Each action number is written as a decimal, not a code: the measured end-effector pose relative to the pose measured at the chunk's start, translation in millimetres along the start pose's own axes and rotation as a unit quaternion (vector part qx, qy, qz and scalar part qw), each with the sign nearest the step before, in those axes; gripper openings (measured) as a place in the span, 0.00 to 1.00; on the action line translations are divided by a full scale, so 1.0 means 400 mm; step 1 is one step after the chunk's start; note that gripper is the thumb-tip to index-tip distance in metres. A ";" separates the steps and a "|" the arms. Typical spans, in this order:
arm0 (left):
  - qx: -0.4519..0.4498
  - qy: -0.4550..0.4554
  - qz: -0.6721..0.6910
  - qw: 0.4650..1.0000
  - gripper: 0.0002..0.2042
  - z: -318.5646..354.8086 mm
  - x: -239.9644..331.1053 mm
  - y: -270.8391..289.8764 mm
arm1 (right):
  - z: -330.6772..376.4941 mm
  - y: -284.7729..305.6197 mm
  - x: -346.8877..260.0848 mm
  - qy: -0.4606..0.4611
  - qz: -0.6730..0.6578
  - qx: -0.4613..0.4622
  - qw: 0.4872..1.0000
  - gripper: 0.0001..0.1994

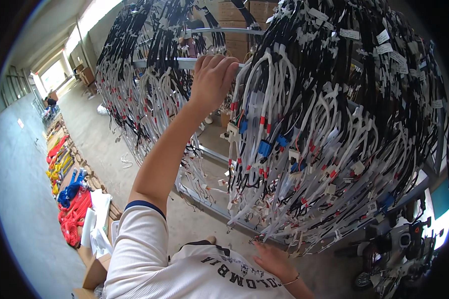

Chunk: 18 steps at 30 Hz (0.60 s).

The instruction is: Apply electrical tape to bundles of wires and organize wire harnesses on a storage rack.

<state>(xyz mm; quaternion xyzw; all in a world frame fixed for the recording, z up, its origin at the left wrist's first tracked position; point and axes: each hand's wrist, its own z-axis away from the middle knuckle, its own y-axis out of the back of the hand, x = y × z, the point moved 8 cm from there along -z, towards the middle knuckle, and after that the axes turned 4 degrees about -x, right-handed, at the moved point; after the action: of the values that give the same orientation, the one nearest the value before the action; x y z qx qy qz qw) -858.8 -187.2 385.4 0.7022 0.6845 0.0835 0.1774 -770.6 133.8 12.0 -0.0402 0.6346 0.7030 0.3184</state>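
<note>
My left hand [213, 82] is raised high with its fingers curled over a grey metal rail [184, 63] of a rack. On either side of it, thick bundles of wiring harnesses hang down. The right bundle [279, 104] has black upper lengths, white sleeved branches, red bands and blue and white connectors; the left bundle [144, 89] looks similar. Low down, my right hand [275, 261] is beside the loose lower ends of the harnesses. Its thumb and forefinger are apart, and I see nothing held between them. Some of its fingers are hidden.
Red cable bundles [75, 214], with blue and yellow ones, lie along the left wall. Nearer me stands an open cardboard box [96, 271]. A lower rack bar [214, 154] crosses behind the harnesses. A dark motorbike or scooter [396, 249] is parked at the lower right.
</note>
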 end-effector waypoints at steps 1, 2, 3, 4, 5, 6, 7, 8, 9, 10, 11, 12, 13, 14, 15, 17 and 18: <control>0.011 -0.007 -0.005 1.000 0.09 -0.002 0.000 0.003 | -0.007 -0.009 0.006 0.001 -0.003 -0.002 1.000 0.27; 0.003 0.001 -0.010 1.000 0.09 -0.009 -0.001 0.005 | -0.015 -0.012 0.012 0.000 -0.013 0.000 1.000 0.26; -0.002 0.003 -0.011 1.000 0.09 -0.008 -0.002 0.001 | -0.020 -0.012 0.014 0.000 -0.022 0.002 1.000 0.25; 0.000 0.004 -0.014 1.000 0.09 -0.005 -0.003 0.001 | -0.024 -0.007 0.008 0.012 -0.034 0.006 0.999 0.25; 0.006 0.004 -0.019 1.000 0.09 -0.007 -0.004 0.004 | -0.029 -0.020 0.012 0.015 -0.034 0.005 0.999 0.25; 0.019 -0.010 -0.015 1.000 0.09 -0.005 0.002 0.003 | -0.039 -0.049 0.037 -0.001 -0.096 0.002 0.995 0.24; 0.020 -0.011 -0.018 1.000 0.09 -0.003 0.002 0.002 | -0.052 -0.083 0.065 -0.015 -0.158 0.000 0.987 0.23; 0.011 -0.002 -0.026 1.000 0.09 0.000 0.000 0.002 | -0.061 -0.130 0.089 -0.011 -0.158 0.000 0.987 0.23; 0.006 0.005 -0.035 0.999 0.08 0.000 -0.004 0.001 | -0.074 -0.192 0.125 -0.017 -0.226 -0.013 0.974 0.21; 0.016 0.002 -0.029 0.999 0.08 -0.020 0.014 0.019 | -0.081 -0.240 0.162 -0.019 -0.287 -0.013 0.958 0.20; 0.020 0.003 -0.021 1.000 0.08 -0.014 0.014 0.003 | -0.093 -0.313 0.211 -0.033 -0.322 -0.010 0.946 0.19; 0.021 -0.002 -0.023 1.000 0.08 -0.006 0.011 -0.002 | -0.105 -0.389 0.247 -0.043 -0.358 -0.012 0.933 0.17; 0.021 -0.004 -0.033 0.999 0.08 0.003 0.005 0.012 | -0.117 -0.451 0.272 -0.076 -0.357 -0.029 0.931 0.19; 0.010 0.007 -0.032 0.999 0.08 0.008 -0.001 0.024 | -0.119 -0.517 0.287 -0.049 -0.266 -0.056 0.961 0.18; 0.001 0.017 -0.026 1.000 0.08 0.007 -0.001 0.027 | -0.119 -0.600 0.323 -0.025 -0.171 -0.076 0.982 0.17; 0.018 0.013 0.013 1.000 0.08 -0.020 0.038 -0.023 | -0.050 -0.886 0.518 -0.168 -0.313 -0.024 0.935 0.15; 0.019 0.012 -0.005 1.000 0.08 -0.009 0.030 -0.012 | -0.072 -0.899 0.506 -0.156 -0.315 -0.032 0.936 0.15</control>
<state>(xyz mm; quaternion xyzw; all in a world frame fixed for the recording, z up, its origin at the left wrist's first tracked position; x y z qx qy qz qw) -863.9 -174.9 385.6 0.7008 0.6917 0.0778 0.1558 -762.2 184.6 -398.3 -0.1379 0.5086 0.5844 0.6171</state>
